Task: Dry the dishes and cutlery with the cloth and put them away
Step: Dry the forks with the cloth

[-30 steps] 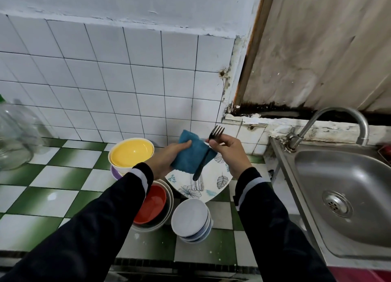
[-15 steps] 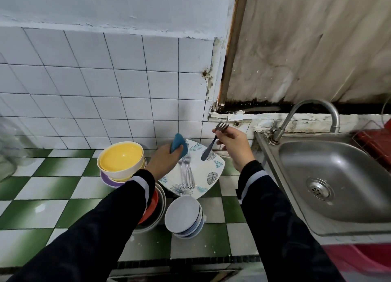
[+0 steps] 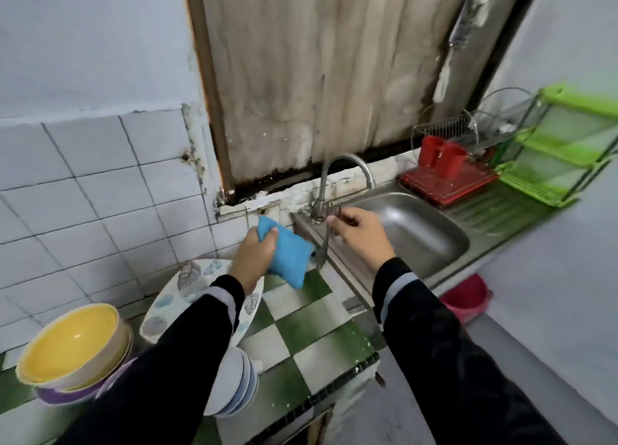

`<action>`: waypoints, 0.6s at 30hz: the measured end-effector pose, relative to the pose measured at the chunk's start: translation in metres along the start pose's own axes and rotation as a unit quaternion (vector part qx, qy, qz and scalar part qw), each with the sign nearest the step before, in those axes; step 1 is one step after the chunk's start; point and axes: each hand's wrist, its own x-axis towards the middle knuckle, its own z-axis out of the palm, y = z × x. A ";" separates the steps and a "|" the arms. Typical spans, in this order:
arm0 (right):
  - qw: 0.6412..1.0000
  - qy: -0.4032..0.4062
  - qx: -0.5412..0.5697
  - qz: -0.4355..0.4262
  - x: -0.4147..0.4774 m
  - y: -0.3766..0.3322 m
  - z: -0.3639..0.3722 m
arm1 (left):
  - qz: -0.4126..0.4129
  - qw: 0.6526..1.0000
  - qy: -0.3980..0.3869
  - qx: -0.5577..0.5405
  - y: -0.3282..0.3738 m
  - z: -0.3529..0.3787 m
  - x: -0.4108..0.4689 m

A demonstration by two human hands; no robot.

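Note:
My left hand (image 3: 254, 256) grips a folded blue cloth (image 3: 289, 256) above the green-and-white tiled counter (image 3: 301, 327). My right hand (image 3: 362, 233) pinches a fork (image 3: 323, 247) near its head; the handle hangs down beside the tap base, blurred. A leaf-patterned plate (image 3: 187, 284) leans against the wall tiles behind my left arm. A yellow bowl (image 3: 70, 342) sits on a stack at the left. White bowls (image 3: 239, 382) are stacked under my left sleeve.
A steel sink (image 3: 418, 230) with a curved tap (image 3: 347, 170) lies right of the counter. Behind it stand a red dish rack with red cups (image 3: 443, 167) and a green tiered shelf (image 3: 561, 150). A pink bucket (image 3: 466, 297) sits on the floor.
The view has swung right, bringing the rack and shelf into sight. Both hands moved right toward the sink; the fork is away from the cloth, now over the sink's edge.

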 end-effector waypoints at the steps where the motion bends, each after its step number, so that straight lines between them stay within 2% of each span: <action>1: 1.000 0.014 -0.004 0.005 -0.001 0.001 -0.017 | -0.015 0.999 -0.025 -0.036 0.007 0.017 0.002; 4: 0.999 0.049 -0.022 0.008 -0.003 0.010 -0.063 | -0.061 0.988 -0.078 -0.120 0.026 0.064 0.002; 6: 0.996 0.083 -0.035 0.002 -0.003 0.020 -0.096 | -0.076 0.983 -0.114 -0.123 0.040 0.100 -0.002; 9: 0.992 0.116 -0.043 0.004 -0.006 0.036 -0.143 | -0.040 0.983 -0.160 -0.080 0.052 0.151 -0.005; 13: 0.987 0.148 -0.064 0.012 -0.008 0.065 -0.223 | 0.037 0.984 -0.172 -0.016 0.074 0.238 -0.002; 18: 0.980 0.182 -0.075 0.030 -0.006 0.091 -0.311 | 0.086 0.985 -0.149 0.010 0.101 0.335 0.005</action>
